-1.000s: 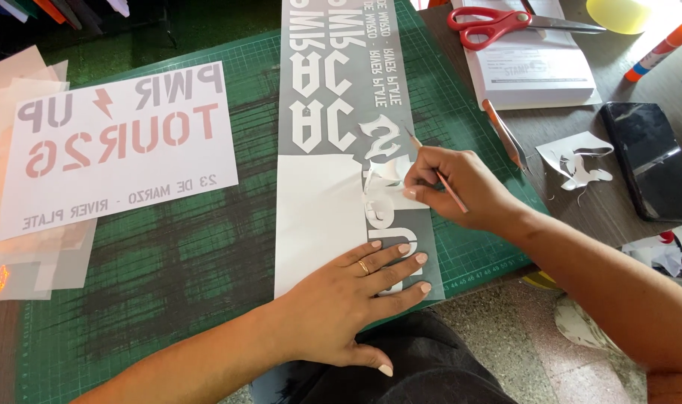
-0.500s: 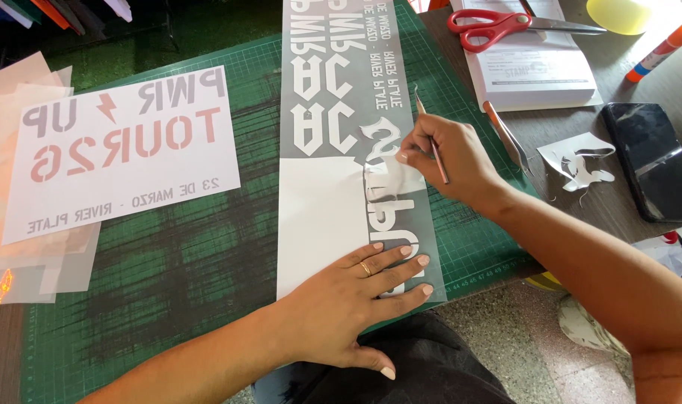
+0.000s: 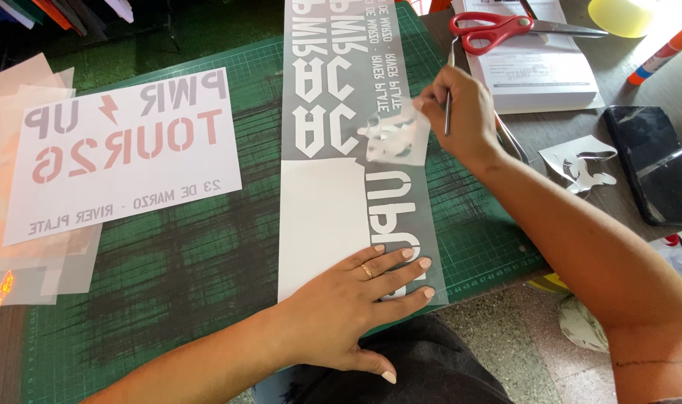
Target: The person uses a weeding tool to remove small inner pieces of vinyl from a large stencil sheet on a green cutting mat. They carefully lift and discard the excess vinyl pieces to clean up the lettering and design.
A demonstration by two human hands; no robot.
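Grey vinyl sheet (image 3: pixel 341 97) with cut-out lettering runs lengthwise down the green cutting mat (image 3: pixel 169 284). Right hand (image 3: pixel 460 116) pinches a thin metal weeding tool (image 3: pixel 447 105) and lifts a peeled, see-through scrap of vinyl (image 3: pixel 397 138) just off the sheet. Left hand (image 3: pixel 348 307) lies flat, fingers spread, pressing the sheet's near end down. Left of the sheet sits a white printed stencil (image 3: pixel 124 150); right of it, off the mat, red scissors (image 3: pixel 498 30) on paper and a black phone (image 3: pixel 655 161).

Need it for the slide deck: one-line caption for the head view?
Right hand lifts a white cut-out piece off the grey sheet with a thin tool; left hand pins it.
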